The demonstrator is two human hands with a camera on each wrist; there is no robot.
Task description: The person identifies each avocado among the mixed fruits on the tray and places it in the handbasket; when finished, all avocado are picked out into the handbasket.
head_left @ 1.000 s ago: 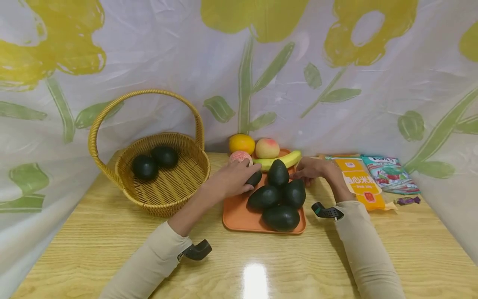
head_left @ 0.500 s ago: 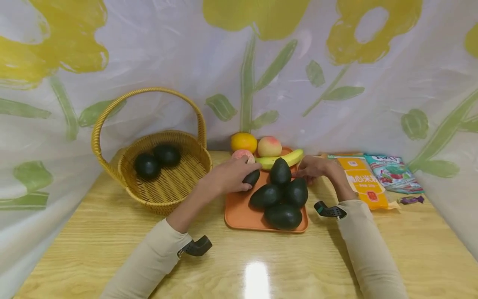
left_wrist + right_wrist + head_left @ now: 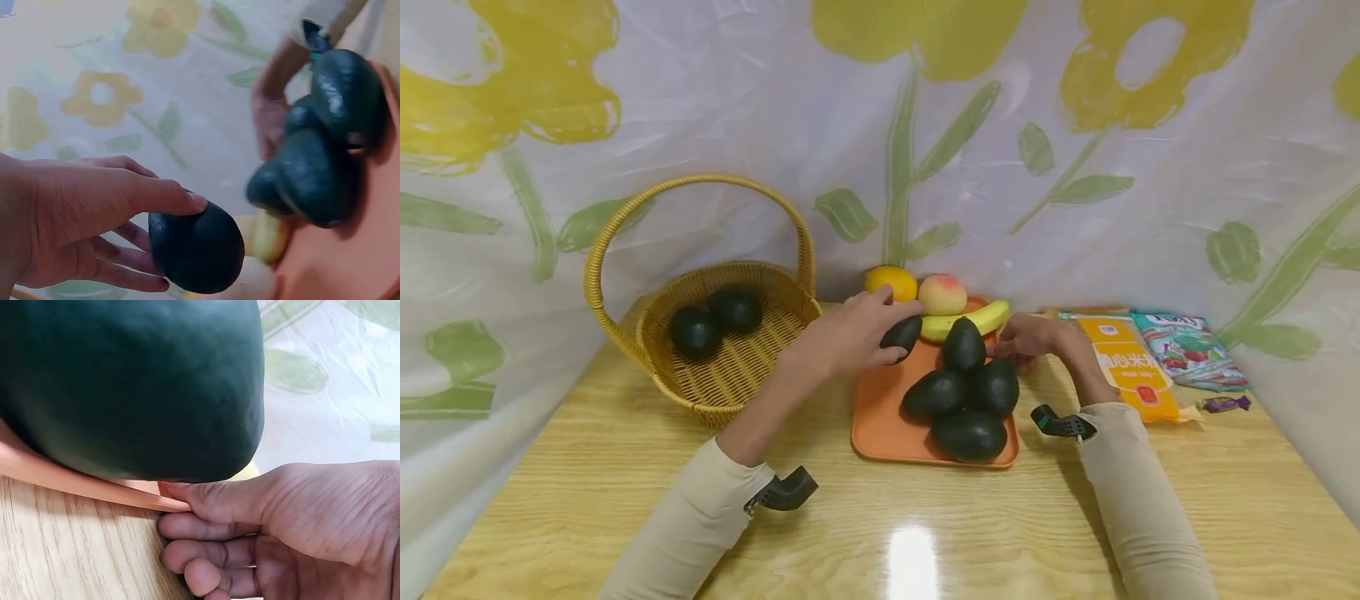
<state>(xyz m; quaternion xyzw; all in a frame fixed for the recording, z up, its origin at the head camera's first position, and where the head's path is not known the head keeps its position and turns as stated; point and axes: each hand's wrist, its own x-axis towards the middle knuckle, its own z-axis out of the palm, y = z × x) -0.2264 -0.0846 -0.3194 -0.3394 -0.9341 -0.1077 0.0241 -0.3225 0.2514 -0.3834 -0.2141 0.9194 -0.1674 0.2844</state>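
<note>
Held avocado (image 3: 902, 335): appeared raised over the far left of the tray (image 3: 877, 417), beside the banana (image 3: 985, 320) as viewed from the head.
Left hand (image 3: 856, 330): clamped on this avocado, thumb opposing fingers; an even squeeze seemed best for smooth skin.
Four bunched avocados (image 3: 970, 437): lay on the tray; keeping clear of them seemed prudent.
Right hand (image 3: 1030, 335): pinched the tray's rim, probably a useful brace.
Basket (image 3: 737, 385): stood leftward; any carry there called for clearing its wall.

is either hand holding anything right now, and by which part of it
The left hand holds a dark green avocado around its sides, and the right hand pinches the orange tray by its right rim.
</note>
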